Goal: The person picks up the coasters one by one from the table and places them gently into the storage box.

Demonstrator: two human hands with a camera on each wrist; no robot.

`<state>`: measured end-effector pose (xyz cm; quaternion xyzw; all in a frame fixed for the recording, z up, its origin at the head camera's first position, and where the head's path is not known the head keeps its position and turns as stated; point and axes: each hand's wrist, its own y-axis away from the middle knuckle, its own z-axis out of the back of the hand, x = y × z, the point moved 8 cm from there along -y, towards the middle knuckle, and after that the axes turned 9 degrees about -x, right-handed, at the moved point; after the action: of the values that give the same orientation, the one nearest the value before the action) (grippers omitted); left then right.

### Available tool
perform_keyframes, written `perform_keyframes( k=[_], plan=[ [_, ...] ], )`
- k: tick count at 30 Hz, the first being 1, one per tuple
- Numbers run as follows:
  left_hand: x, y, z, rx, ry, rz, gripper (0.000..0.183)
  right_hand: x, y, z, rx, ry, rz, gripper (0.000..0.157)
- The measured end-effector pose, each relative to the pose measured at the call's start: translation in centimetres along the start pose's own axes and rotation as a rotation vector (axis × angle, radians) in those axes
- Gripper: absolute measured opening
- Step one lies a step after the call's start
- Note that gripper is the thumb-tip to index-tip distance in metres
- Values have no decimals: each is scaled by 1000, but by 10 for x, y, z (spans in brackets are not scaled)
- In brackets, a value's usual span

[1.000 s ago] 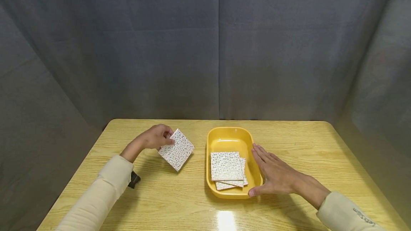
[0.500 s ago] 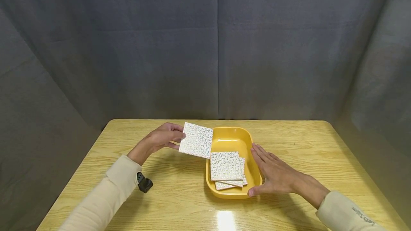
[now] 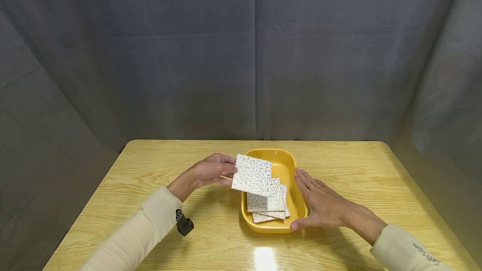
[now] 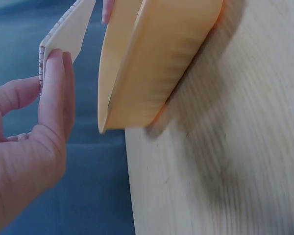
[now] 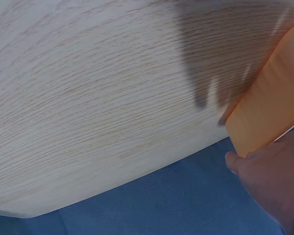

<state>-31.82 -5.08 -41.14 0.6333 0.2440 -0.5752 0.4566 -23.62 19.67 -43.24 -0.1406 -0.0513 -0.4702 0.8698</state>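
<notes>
A square coaster [image 3: 252, 175], white with a grey squiggle pattern, is pinched by its left edge in my left hand [image 3: 211, 171]. It hangs tilted over the left side of a yellow tub [image 3: 283, 171]. In the left wrist view the thumb lies on one face of the coaster [image 4: 71, 32] and fingers on its plain pale back. Below it, several similar coasters [image 3: 278, 204] lie in an uneven stack in the near part of the tub, partly hidden by the held one. My right hand [image 3: 325, 206] rests with extended fingers along the tub's right rim, thumb at the near corner.
The tub stands on a light wood-grain table [image 3: 361, 170], whose far edge meets a grey curtain [image 3: 188, 74]. A small black device [image 3: 183, 223] is strapped at my left wrist.
My left hand has moved rightward with the coaster, from over the table to over the tub, turning the coaster along the way. The right hand and the stack have stayed in place.
</notes>
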Motion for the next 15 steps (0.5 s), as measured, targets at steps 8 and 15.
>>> perform_keyframes(
  k=[8, 15],
  plan=[
    [1, -2, -19, -6, -42, 4, 53, 0, 1, 1, -3, -3, 2, 133],
    [6, -4, -28, -13, -91, -21, 42, 0, 1, 1, 2, -6, -2, 133]
  ],
)
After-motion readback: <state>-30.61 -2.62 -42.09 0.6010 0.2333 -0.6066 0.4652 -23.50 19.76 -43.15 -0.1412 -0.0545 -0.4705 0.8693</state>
